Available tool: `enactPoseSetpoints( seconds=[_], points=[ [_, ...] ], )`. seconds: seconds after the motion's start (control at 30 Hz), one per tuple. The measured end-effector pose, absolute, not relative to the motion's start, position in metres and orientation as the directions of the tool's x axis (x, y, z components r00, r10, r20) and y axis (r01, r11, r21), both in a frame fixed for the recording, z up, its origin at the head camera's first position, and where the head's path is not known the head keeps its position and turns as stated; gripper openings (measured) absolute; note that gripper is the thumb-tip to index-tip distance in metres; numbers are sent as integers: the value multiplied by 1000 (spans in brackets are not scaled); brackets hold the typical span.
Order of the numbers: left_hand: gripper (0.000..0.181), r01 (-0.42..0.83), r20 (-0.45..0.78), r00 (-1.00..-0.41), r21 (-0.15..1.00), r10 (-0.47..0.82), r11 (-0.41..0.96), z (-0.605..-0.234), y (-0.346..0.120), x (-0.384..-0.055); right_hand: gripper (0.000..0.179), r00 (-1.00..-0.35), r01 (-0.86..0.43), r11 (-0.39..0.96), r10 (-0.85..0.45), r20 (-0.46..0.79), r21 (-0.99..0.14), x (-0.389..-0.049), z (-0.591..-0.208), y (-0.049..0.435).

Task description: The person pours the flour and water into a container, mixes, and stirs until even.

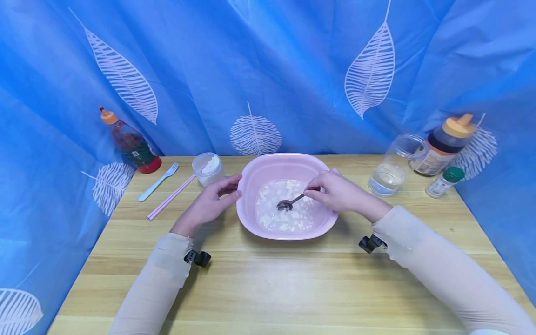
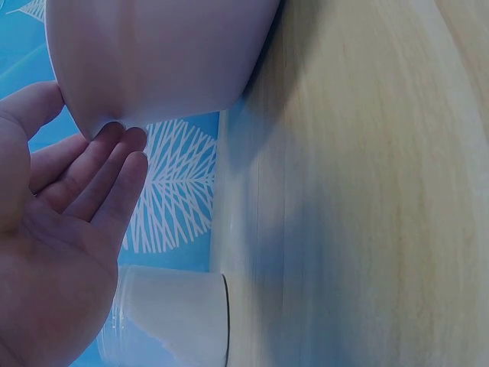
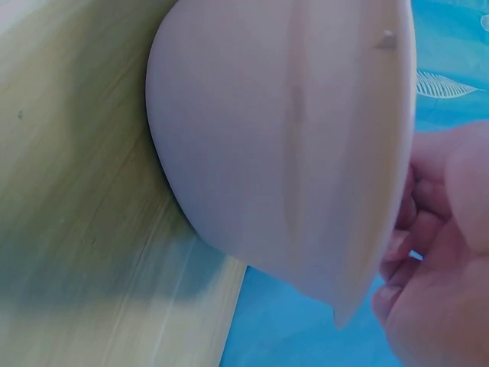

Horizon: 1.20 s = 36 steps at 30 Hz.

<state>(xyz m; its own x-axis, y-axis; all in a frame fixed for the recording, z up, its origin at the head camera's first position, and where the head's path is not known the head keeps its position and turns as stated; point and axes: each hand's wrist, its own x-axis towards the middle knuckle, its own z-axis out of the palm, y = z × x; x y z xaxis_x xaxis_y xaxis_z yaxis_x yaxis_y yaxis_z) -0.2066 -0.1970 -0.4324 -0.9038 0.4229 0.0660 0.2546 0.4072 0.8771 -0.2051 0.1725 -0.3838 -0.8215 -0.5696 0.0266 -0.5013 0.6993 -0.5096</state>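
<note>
A pink plastic basin [image 1: 289,235] stands on the wooden table, holding a watery white mixture [image 1: 289,221] with pale lumps. My left hand [image 1: 211,200] holds the basin's left rim; in the left wrist view, the thumb is at the rim's edge and the fingertips [image 2: 134,139] reach under it. Over the basin's right side, my right hand [image 1: 335,190] pinches the handle of a dark spoon [image 1: 284,205], its bowl in the mixture. The right wrist view shows curled fingers beyond the rim, with the spoon hidden behind the basin wall.
Left of the basin are a clear tub of white powder [image 1: 208,170], pink chopsticks [image 1: 171,197], a pale blue fork [image 1: 158,181] and a red sauce bottle [image 1: 136,149]. To the right stand a glass jug [image 1: 385,179], a dark sauce bottle [image 1: 435,151] and a green-capped shaker [image 1: 445,182].
</note>
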Motion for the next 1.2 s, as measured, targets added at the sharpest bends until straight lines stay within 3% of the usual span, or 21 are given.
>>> enactPoseSetpoints(
  seconds=[0.23,0.57,1.0,1.2],
  points=[
    [56,252,63,-904,876,422,410,-433,-197,-207,14,-868,-450,732,-493,58,-512,-207,-387,167],
    [56,258,71,-902,878,425,402,-433,-196,-207,10,-857,-514,761,-465,220,-396,-208,-392,177],
    [56,257,70,-900,883,430,393,-433,-197,-207,12,-830,-557,743,-514,215,-372,-206,-384,199],
    [56,251,68,-902,885,426,391,-433,-197,-207,11,-819,-562,713,-551,161,-419,-199,-380,199]
  ],
)
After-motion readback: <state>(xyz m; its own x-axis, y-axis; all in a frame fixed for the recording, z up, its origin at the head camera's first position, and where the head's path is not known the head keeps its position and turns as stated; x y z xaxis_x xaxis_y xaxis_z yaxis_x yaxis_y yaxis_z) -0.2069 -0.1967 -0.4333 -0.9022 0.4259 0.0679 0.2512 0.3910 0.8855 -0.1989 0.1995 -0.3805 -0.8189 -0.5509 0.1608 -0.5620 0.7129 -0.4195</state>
